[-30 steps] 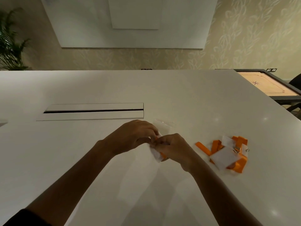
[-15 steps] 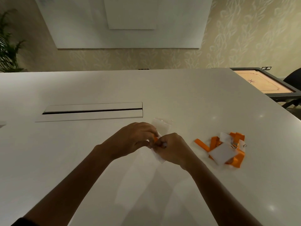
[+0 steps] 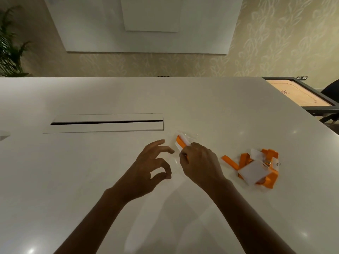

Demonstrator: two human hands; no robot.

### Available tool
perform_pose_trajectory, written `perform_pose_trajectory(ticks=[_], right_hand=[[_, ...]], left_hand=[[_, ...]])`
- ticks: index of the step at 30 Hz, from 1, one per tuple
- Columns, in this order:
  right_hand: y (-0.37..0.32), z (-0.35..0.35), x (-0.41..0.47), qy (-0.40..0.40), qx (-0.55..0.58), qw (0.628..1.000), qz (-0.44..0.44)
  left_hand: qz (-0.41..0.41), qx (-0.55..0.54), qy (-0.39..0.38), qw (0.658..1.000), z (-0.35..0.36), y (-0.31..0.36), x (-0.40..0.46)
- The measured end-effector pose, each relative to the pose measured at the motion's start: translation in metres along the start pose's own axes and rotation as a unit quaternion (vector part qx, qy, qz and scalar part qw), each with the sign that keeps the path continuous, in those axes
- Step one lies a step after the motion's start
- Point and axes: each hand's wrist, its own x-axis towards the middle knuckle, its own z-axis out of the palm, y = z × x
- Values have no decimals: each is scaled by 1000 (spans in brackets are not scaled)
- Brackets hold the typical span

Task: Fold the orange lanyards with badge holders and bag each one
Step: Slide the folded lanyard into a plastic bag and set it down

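White glossy tabletop [image 3: 73, 180] fills the view. Landmark: the long rectangular cable hatch with a dark slot [image 3: 106, 123], set flush in the top.

Left of the hatch, at the frame edge: a small pale object corner [image 3: 4, 135], too cropped to identify.

Below the hatch's right end: left hand [image 3: 150, 167], fingers spread and curled loosely, thumb and a finger near each other but holding nothing, apart from the bundle.

Just right of and below the hatch's right end: right hand [image 3: 200, 165], closed around the near end of a folded orange lanyard with white badge holder [image 3: 181, 143]. The bundle's far end sticks out past the fingers, pointing toward the hatch corner. It lies on or in a clear plastic bag [image 3: 190, 136] on the table; glare makes the bag edges hard to read, so I can't tell if it is inside.

Well right of the hatch, right of the right hand: loose heap of orange lanyards with white badge holders and metal clips [image 3: 256, 167], lying flat on the table, untouched.

Far right, beyond the table edge: wooden carrom board with dark frame [image 3: 297, 94].
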Motion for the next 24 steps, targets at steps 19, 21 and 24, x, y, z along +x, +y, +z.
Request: perform_pose_trajectory(ticks=[19, 21, 24], right_hand=[[-14, -7, -12, 136, -90, 962, -221], [-14, -7, -13, 152, -94, 958, -224], [-14, -8, -14, 157, -95, 958, -223]], left_hand=[[-358, -829, 129, 410, 12, 33, 38], [-374, -810, 136, 430, 10, 33, 42], [-389, -785, 145, 460, 13, 37, 45]])
